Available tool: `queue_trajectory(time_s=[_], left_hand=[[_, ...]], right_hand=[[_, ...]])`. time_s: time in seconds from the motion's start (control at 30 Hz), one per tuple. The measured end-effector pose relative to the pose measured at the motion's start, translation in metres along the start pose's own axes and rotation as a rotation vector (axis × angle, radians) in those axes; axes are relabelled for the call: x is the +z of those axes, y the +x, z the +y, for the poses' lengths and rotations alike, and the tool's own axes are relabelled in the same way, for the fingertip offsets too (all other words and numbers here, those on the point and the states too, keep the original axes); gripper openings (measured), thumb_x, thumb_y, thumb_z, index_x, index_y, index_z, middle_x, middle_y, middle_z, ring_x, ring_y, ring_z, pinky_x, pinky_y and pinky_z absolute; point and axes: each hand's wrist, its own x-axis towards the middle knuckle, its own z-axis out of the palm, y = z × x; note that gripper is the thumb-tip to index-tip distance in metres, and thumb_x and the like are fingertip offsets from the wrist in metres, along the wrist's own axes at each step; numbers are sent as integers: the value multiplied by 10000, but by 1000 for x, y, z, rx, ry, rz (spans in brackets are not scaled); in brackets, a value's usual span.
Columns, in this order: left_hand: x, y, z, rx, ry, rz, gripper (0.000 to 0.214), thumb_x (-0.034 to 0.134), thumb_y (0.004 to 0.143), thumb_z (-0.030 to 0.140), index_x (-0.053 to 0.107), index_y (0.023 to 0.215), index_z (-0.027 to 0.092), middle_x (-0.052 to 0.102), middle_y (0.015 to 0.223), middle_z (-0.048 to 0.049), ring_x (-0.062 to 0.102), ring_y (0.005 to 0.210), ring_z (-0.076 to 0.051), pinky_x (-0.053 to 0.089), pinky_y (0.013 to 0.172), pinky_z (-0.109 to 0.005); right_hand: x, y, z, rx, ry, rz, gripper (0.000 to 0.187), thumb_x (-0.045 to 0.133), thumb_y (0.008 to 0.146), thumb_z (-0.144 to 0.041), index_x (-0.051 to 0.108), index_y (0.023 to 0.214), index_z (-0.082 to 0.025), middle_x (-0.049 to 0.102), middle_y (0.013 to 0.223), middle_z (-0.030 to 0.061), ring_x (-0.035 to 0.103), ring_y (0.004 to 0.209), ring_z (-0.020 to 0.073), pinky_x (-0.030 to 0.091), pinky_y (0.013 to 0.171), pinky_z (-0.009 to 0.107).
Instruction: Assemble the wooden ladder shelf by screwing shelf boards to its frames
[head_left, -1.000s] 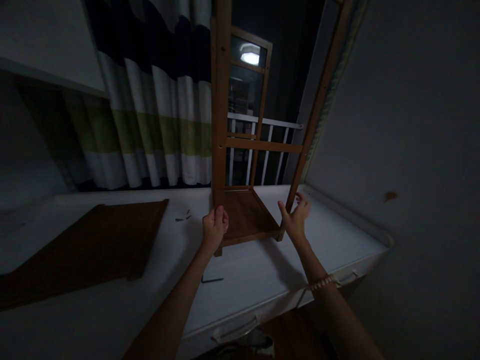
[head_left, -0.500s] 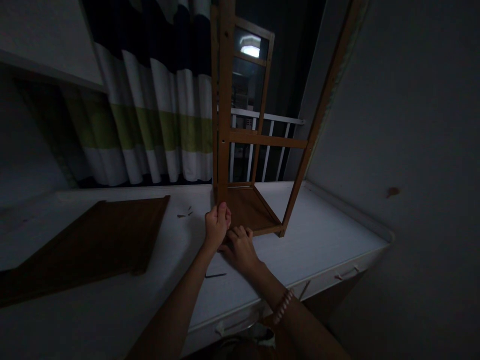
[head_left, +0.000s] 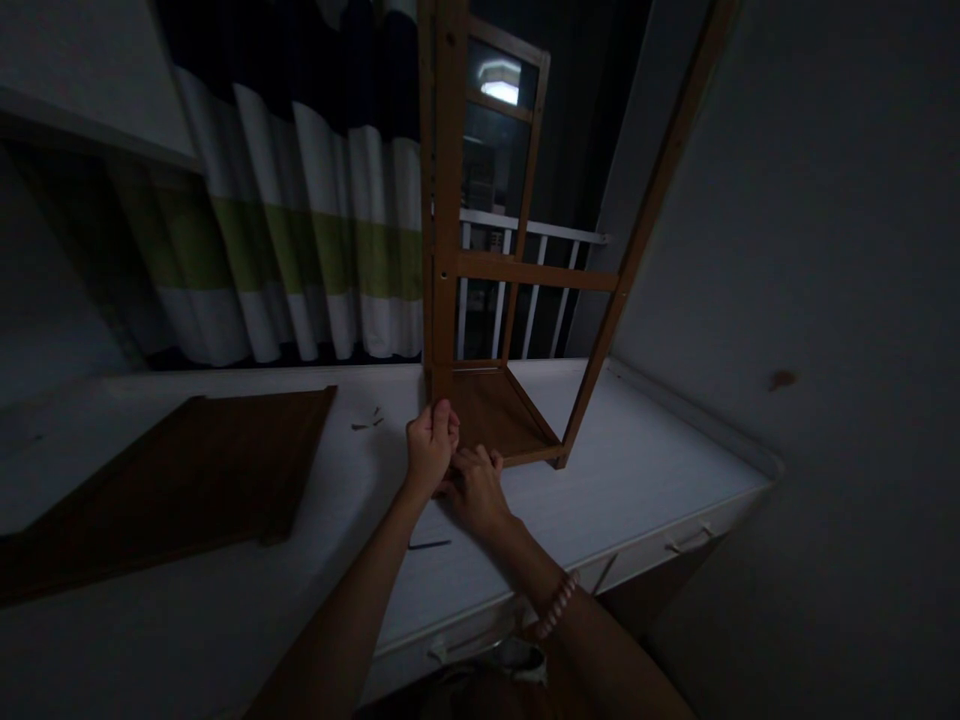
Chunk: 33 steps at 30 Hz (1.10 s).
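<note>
Right hand has crossed over since a second ago: then at the frame's right post, now at its near left corner, beside the left hand.

Head view, dim room. From where I stand, the wooden frame is upright on the white counter, before a dark window with a white railing. Its bottom shelf sits low between the posts. Left hand is closed round the foot of the near left post, thumb uppermost; whether the fingers also hide something small, I cannot tell. Right hand, fingers bent, rests against the shelf's near edge; its grip I cannot make out. Beaded bracelet on that wrist.

Just below the hands, a thin dark L-shaped tool lies on the white surface. To the left, some small dark pieces, too small to identify; farther left, a flat brown panel. Striped curtain hangs behind.
</note>
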Motion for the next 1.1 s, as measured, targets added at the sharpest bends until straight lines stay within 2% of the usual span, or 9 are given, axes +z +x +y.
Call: queue_trajectory(time_s=[0.13,0.23,0.3,0.37,0.47,0.6,0.77,0.93,1.1], left_hand=[[0,1,-2,-19,-11,9,454,452,703,605,432,574,171,347,386,79,311,294,-30,260,291,-151],[1,2,-3,-33,-16,10,446,448,709,600,432,582,173,340,381,83,302,286,-30,253,285,-152],[1,2,-3,-30,-2,11,430,438,729,580,435,585,175,331,377,83,308,283,-34,251,284,-154],[0,2,-3,-20,20,9,418,427,745,563,438,586,176,329,378,80,315,283,-39,252,283,-157],[0,1,-2,-10,31,11,410,423,749,557,432,588,180,332,381,80,318,280,-43,253,279,-163],[-1,2,-2,-21,35,8,409,425,741,563,429,590,183,332,376,83,323,276,-48,260,278,-167],[-2,2,-2,-16,59,10,411,428,741,559,437,587,179,336,379,80,337,283,-48,256,280,-163],[-3,3,-2,-14,34,4,415,439,735,564,439,587,176,341,387,76,339,286,-45,257,277,-161],[-2,3,-2,-10,15,4,413,452,734,559,450,584,174,350,395,72,341,291,-42,261,278,-161]], right_hand=[[-2,-6,0,-35,-4,6,229,547,762,-279,550,977,-201,543,962,42,407,933,198,239,877,377],[-7,-18,-7,-2,-13,121,311,530,772,-286,524,1073,-206,482,1064,78,394,984,212,269,879,382],[-9,-29,-15,30,-23,182,268,478,806,-283,536,1057,-208,488,1056,85,413,982,213,311,845,373],[-6,-37,-26,-9,-50,106,218,469,813,-291,572,975,-187,537,974,81,460,936,206,355,801,350],[2,-39,-42,-103,-129,-128,224,535,769,-314,605,882,-133,594,844,92,530,833,204,411,728,319],[9,-31,-56,-121,-209,-270,178,496,763,-150,624,872,-91,631,815,116,585,749,208,450,639,303],[0,-28,-55,-100,-247,-322,234,439,754,-65,615,908,-53,627,877,173,609,775,230,484,602,307],[-7,-42,-45,-114,-261,-328,252,411,748,-29,568,944,-48,589,924,190,594,817,214,492,598,274],[-18,-67,-22,24,-171,-198,335,339,714,33,480,985,-105,534,1025,160,568,674,138,463,552,245]])
